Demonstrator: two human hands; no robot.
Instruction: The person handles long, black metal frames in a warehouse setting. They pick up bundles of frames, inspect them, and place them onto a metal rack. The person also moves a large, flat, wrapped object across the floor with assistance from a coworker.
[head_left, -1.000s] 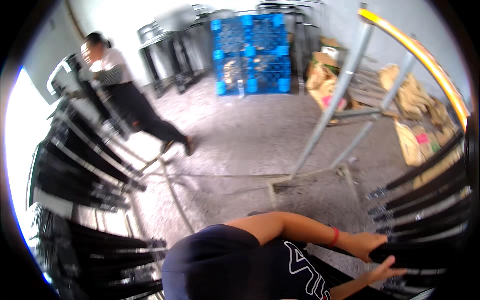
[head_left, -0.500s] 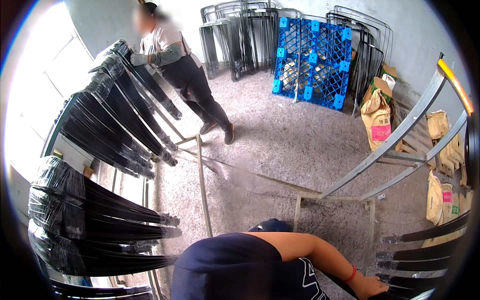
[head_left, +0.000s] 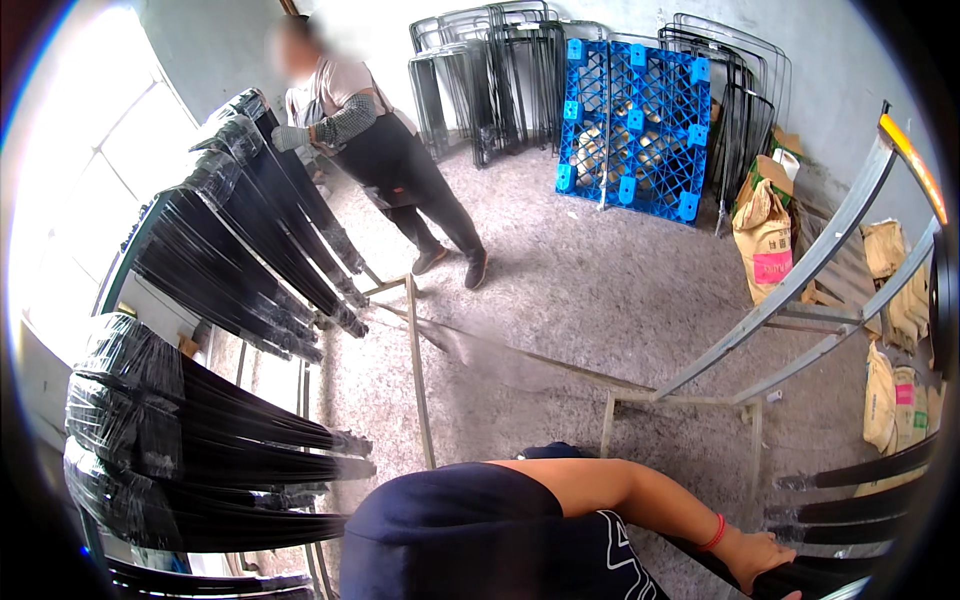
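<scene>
My left hand (head_left: 762, 556), with a red band at the wrist, reaches to the lower right. Its fingers and thumb are closed around the end of a bundle of black strips (head_left: 825, 574). Only a small bit of skin, apparently fingertips of my right hand (head_left: 793, 596), shows at the lower edge beside that bundle; the rest is out of view. More black strip bundles (head_left: 850, 510), with clear film at their ends, lie just above my left hand. My dark blue sleeve (head_left: 450, 520) fills the lower middle.
Film-wrapped black strip bundles (head_left: 125, 400) hang on racks at left. A co-worker (head_left: 365, 140) in grey gloves stands at the far rack. A metal frame (head_left: 415, 370) crosses the floor. A blue pallet (head_left: 635, 120) and bent wire frames lean on the wall; paper sacks (head_left: 765, 240) stand right.
My left hand has moved slightly right, and its fingers have curled around the strips. Fingertips now show at the lower edge. The whole scene has shifted a little to the right.
</scene>
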